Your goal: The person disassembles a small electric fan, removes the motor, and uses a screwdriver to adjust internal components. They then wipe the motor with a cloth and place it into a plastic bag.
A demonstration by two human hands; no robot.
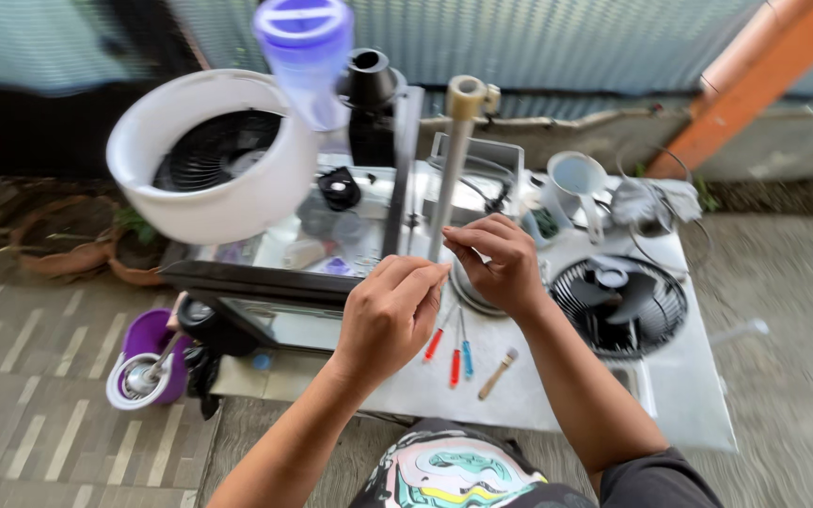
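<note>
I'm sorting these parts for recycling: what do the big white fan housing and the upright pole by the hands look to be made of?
The white fan housing looks like moulded plastic: thick, smoothly rounded, evenly glossy. The upright pole looks like metal tube, dull grey with a soft sheen; its pale end cap may be plastic. Both hands meet at its base.

A white fan housing [214, 155] is showing a black grille, a black fan guard [619, 306] is lying on the pale grey worktop [679, 386], and the screwdrivers [454, 353] are showing handles (red and blue) beside a violet bucket [148, 362]
</note>
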